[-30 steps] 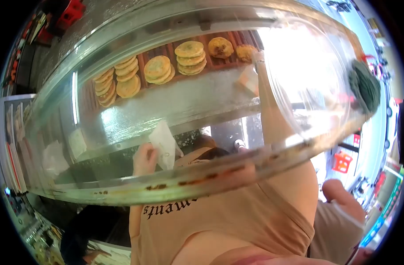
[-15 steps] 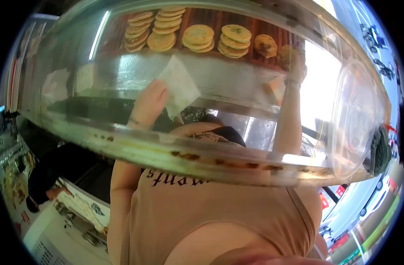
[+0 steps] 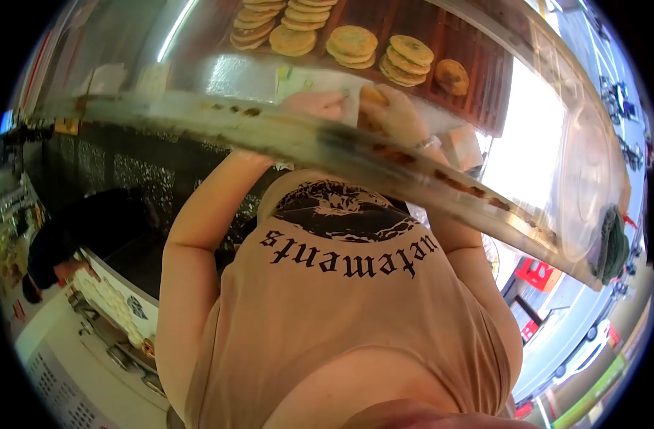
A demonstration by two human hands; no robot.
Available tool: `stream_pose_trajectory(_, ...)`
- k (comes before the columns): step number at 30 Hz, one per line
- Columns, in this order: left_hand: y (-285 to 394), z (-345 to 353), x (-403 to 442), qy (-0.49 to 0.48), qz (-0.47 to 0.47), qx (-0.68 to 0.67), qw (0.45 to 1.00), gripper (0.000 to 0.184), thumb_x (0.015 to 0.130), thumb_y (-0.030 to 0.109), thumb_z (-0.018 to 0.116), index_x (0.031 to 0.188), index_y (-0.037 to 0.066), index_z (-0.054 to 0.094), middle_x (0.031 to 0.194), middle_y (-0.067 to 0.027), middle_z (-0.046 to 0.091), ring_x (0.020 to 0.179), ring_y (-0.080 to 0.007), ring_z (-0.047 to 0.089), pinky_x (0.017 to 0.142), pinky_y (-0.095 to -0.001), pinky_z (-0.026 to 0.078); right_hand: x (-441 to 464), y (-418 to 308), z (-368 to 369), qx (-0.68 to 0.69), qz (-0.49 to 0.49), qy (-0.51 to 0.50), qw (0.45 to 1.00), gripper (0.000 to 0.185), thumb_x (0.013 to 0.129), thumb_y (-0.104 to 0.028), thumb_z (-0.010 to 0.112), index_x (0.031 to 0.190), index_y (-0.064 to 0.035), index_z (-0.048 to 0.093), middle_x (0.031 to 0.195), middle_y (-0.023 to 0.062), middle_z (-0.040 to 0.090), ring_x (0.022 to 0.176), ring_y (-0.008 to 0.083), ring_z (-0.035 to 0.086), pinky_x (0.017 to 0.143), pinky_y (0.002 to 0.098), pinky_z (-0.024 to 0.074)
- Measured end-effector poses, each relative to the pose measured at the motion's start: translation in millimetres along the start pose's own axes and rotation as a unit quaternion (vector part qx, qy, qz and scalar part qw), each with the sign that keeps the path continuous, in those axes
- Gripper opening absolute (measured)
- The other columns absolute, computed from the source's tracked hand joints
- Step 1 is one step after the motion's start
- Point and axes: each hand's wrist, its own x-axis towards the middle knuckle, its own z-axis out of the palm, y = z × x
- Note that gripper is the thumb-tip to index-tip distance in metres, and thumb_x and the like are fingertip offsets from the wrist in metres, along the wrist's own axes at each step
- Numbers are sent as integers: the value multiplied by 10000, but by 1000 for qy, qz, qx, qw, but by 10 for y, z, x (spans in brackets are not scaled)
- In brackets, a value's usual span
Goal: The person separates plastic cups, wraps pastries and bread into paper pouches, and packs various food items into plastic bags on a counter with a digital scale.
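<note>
Seen through a clear cover, my left hand [image 3: 316, 105] is closed on a white paper bag [image 3: 351, 106]. Close beside it, my right hand [image 3: 402, 118] grips a browned flatbread [image 3: 372, 100] against the bag's edge. Whether the bread is inside the bag I cannot tell, as glare and the cover's rim blur it. Beyond my hands, stacks of round flatbreads [image 3: 352, 44] lie on a brown slatted tray [image 3: 477, 89]. A single browned flatbread [image 3: 451, 77] sits at the right end of the row.
The transparent cover's stained rim [image 3: 320, 139] crosses above my forearms. A round clear lid [image 3: 584, 179] and a dark green cloth [image 3: 613, 243] are at its right end. At lower left, a person in dark clothing [image 3: 91, 229] works by a tray of white dough pieces [image 3: 116, 304].
My right hand has come from the tray's right end toward my left hand, bringing a flatbread to the paper bag. My left hand has moved right with the bag. The view has shifted.
</note>
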Motion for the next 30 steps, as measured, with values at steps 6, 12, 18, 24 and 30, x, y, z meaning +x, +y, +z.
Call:
stream_pose_trajectory(6, -264, 132, -335, 93, 26, -150, 984, 362, 923, 267, 532, 1190, 24, 550, 1130, -137, 598, 1029, -252, 565, 890, -334, 443, 103, 466, 226, 349, 58, -128, 927, 344, 925, -232, 542, 1186, -7, 529, 1059, 85, 598, 915, 159, 587, 783, 290, 473)
stream_pose_trajectory(12, -546, 64, -519, 208, 220, 157, 940, 283, 873, 175, 494, 1067, -12, 579, 1188, -159, 579, 1070, -323, 559, 916, -376, 461, 558, 877, 551, -533, -249, -43, 807, 387, 806, -205, 615, 1164, -65, 567, 1140, 175, 602, 1046, 329, 567, 873, 387, 465)
stream_pose_trajectory(18, -1306, -360, -901, 209, 257, 68, 941, 248, 822, 90, 530, 1034, -27, 580, 1155, -190, 581, 1042, -355, 558, 891, -376, 461, 727, -153, 1821, 95, 81, -132, 983, 347, 893, -141, 560, 1218, -23, 530, 1138, 88, 602, 1029, 160, 557, 807, 297, 491)
stream_pose_trajectory(24, -2483, -831, -982, 323, 252, 151, 899, 231, 759, 100, 618, 976, 25, 607, 1171, -166, 559, 1106, -348, 514, 957, -418, 398, 1668, -152, 2975, 267, 103, -55, 957, 399, 930, -277, 461, 1245, -37, 504, 1204, 90, 570, 1074, 221, 565, 869, 351, 487)
stream_pose_trajectory(30, -3583, -1141, -922, 377, 180, 39, 908, 175, 751, 102, 607, 925, 81, 616, 1201, -105, 548, 1145, -299, 508, 912, -481, 392, 2527, -208, 3792, -464, -213, 3, 860, 574, 751, -265, 671, 1263, -89, 482, 1222, 120, 543, 1116, 300, 525, 954, 390, 425)
